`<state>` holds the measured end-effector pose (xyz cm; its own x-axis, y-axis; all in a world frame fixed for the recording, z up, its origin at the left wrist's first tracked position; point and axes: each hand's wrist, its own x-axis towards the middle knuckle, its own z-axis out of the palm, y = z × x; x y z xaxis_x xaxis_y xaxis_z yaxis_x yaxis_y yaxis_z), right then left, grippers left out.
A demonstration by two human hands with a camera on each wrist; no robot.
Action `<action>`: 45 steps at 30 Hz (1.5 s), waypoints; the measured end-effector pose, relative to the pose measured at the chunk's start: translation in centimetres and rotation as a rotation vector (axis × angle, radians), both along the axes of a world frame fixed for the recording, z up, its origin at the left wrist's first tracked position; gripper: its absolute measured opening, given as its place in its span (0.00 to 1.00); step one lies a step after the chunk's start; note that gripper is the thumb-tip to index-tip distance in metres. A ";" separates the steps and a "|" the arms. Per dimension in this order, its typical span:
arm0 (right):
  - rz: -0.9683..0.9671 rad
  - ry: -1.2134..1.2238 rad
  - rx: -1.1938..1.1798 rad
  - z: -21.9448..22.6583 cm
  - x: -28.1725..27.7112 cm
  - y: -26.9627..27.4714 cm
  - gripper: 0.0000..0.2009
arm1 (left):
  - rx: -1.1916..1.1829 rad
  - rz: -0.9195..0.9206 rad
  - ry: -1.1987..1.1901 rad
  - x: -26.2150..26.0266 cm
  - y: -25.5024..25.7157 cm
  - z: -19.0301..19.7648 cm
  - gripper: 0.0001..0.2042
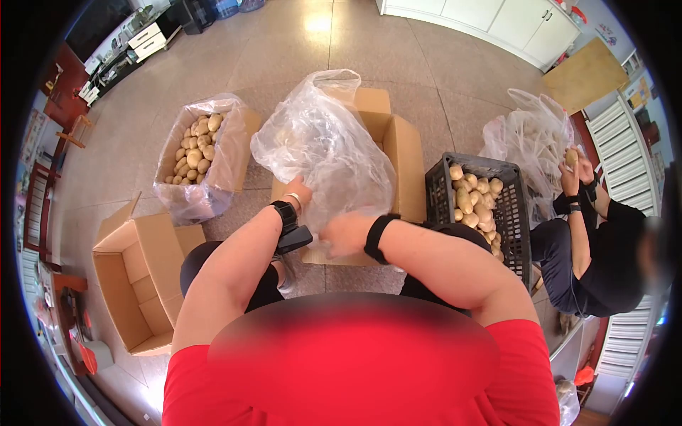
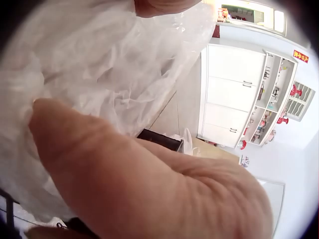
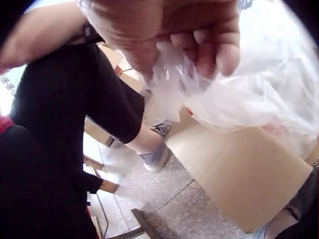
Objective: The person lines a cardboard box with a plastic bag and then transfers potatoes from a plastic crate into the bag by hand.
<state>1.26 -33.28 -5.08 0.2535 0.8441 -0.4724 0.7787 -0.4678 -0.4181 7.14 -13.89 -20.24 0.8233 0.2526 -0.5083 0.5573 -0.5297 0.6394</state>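
A big clear plastic bag [image 1: 323, 153] stands puffed up over an open cardboard box [image 1: 401, 160] in front of me. My left hand [image 1: 298, 190] grips the bag's near left edge, its thumb [image 2: 129, 174] pressed against the film [image 2: 109, 64]. My right hand [image 1: 344, 234] pinches a bunch of the same plastic [image 3: 174, 79] at the bag's near bottom, fingers [image 3: 219, 45] curled round it. The box's tan side [image 3: 244, 169] shows below that hand.
A bag-lined box of potatoes [image 1: 195, 153] sits at the left, an empty open carton [image 1: 138, 273] nearer left. A black crate of potatoes [image 1: 479, 202] stands right of my box. Beyond it another person [image 1: 604, 248] holds a potato by a plastic bag [image 1: 529, 138].
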 end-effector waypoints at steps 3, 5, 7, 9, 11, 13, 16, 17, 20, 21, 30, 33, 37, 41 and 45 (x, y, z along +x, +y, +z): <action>-0.236 0.016 0.225 1.1 4.8 -1.5 0.18 | -0.094 -0.017 0.026 -0.9 -0.2 1.9 0.28; -0.418 -0.074 0.255 1.4 9.4 -3.1 0.22 | -0.335 0.081 0.045 -2.6 -1.9 7.6 0.20; -0.567 -0.206 0.194 1.8 13.0 -5.5 0.30 | -0.465 0.107 0.067 -3.2 -1.7 8.2 0.20; -0.631 -0.251 0.138 1.2 15.5 -7.7 0.35 | -0.594 0.127 0.082 -3.3 -1.5 8.4 0.20; -0.806 -0.085 -0.045 -0.6 16.8 -8.8 0.45 | -0.795 0.139 0.080 -3.7 -1.8 9.7 0.20; -0.909 0.104 -0.067 -1.6 16.1 -9.0 0.50 | -0.850 0.136 0.083 -3.9 -2.2 11.0 0.20; -1.297 0.706 0.140 -4.8 13.7 -8.0 0.43 | -0.925 0.088 0.027 -3.9 -2.0 11.2 0.22; -1.230 0.746 0.095 -6.6 13.5 -7.5 0.34 | -0.856 0.036 -0.002 -3.8 -2.0 11.7 0.24; -1.116 0.730 0.086 -7.6 12.6 -6.3 0.18 | -0.736 -0.057 -0.080 -3.5 -2.0 13.0 0.26; -1.056 0.665 0.123 -7.0 12.6 -5.7 0.10 | -0.685 -0.089 -0.143 -3.3 -1.9 13.1 0.27; -1.534 0.517 1.355 3.4 18.0 -10.2 0.07 | -0.125 -0.116 -0.888 -1.5 0.5 16.1 0.22; -1.326 0.463 1.627 7.3 16.8 -11.7 0.08 | 0.076 -0.217 -1.082 -1.8 -1.1 16.8 0.19; -1.049 0.334 1.429 11.0 13.1 -12.0 0.07 | 0.267 -0.397 -1.089 -1.8 -3.0 14.6 0.14; -0.628 -0.033 0.680 9.0 11.3 -10.5 0.07 | 0.096 -0.339 -0.626 -2.2 -3.1 4.6 0.10; -0.422 -0.228 0.349 3.6 9.6 -7.7 0.09 | 0.199 -0.333 -0.198 -2.6 -2.0 -0.7 0.13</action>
